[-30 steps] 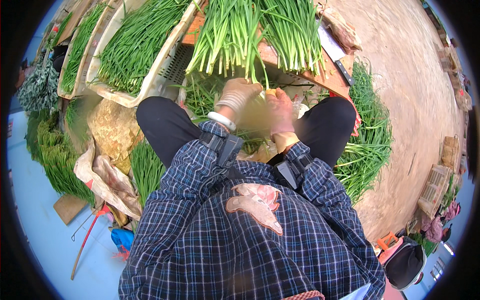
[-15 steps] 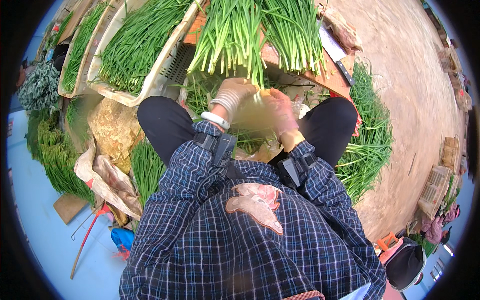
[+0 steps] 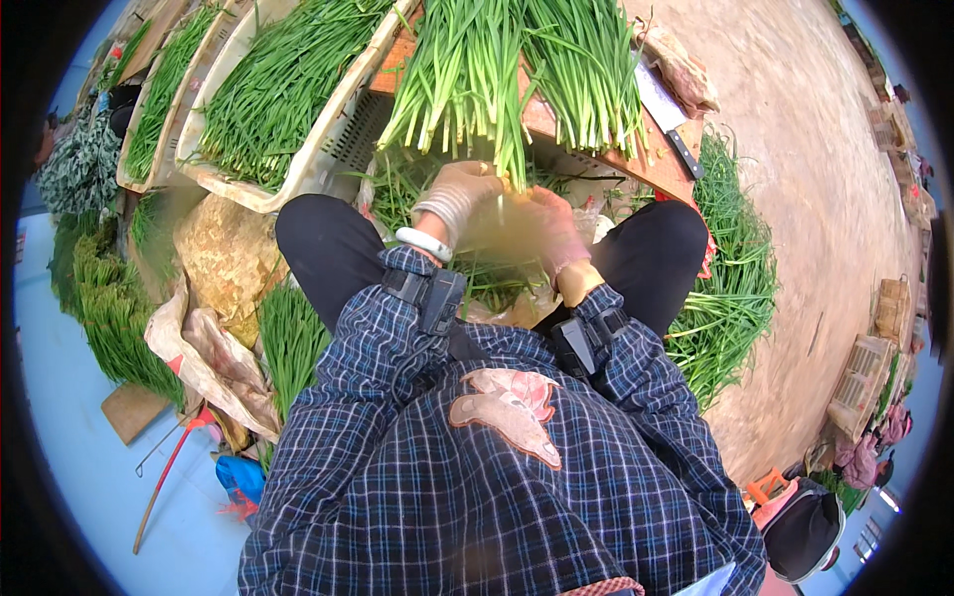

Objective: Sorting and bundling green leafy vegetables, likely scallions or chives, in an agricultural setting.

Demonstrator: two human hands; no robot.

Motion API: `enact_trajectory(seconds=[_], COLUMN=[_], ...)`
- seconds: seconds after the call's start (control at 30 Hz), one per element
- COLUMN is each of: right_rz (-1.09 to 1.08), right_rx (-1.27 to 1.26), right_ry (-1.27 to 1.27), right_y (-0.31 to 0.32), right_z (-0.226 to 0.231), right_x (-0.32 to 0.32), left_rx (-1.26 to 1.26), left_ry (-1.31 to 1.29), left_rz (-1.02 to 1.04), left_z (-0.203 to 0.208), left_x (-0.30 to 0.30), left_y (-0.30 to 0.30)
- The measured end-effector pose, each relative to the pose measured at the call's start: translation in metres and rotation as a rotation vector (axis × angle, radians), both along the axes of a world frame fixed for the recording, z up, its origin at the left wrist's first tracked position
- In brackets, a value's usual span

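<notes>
In front of me, long garlic chives (image 3: 462,74) lie on a wooden board, their pale cut ends pointing toward me. My left hand (image 3: 465,189), in a light glove with a white bangle at the wrist, is closed at the ends of a few chives (image 3: 512,159) that hang over the board's edge. Close beside it, my right hand (image 3: 555,226), in a pinkish glove, pinches at the same stalk ends. A blurry smear covers part of the space between the hands, so the fingertips show poorly. Another bunch of chives (image 3: 586,89) rests to the right.
A knife (image 3: 671,119) with a black handle lies on the board's right edge (image 3: 651,164), beside a crumpled cloth (image 3: 678,72). Pale plastic crates (image 3: 308,149) of chives stand at left. Loose greens (image 3: 730,268) are heaped on the floor at right, and a sack (image 3: 214,363) lies at left.
Both hands have shifted slightly down toward me, still at the stalk ends. The right hand's fingers have come a little lower. The rest looks the same.
</notes>
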State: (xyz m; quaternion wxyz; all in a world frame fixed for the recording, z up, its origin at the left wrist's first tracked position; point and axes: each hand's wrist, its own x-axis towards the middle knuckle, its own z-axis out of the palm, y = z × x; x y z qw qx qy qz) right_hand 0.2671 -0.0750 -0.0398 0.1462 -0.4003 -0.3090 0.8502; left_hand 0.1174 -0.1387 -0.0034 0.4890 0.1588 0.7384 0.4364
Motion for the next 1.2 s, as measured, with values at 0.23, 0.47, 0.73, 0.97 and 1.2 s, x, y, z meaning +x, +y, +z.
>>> enact_trajectory(seconds=[0.23,0.47,0.73,0.97,1.2], right_rz=[0.509,0.327,0.312,0.435,0.312], right_rx=[0.716,0.370,0.204,0.340,0.466], right_ry=[-0.434,-0.149,-0.192,-0.237,-0.237], right_y=[-0.009,0.000,-0.007,-0.020,-0.036], right_z=[0.028,0.140,0.198,0.151,0.117], right_x=[0.017,0.106,0.158,0.107,0.058], left_rx=[0.086,0.379,1.117,0.615,0.406], left_ry=[-0.159,-0.388,-0.625,-0.474,-0.207], left_rz=[-0.101,-0.168,0.264,0.319,0.024], left_z=[0.024,0.093,0.122,0.103,0.027], left_x=[-0.007,-0.014,-0.013,0.020,0.053], left_y=[-0.020,-0.095,-0.125,-0.097,-0.076])
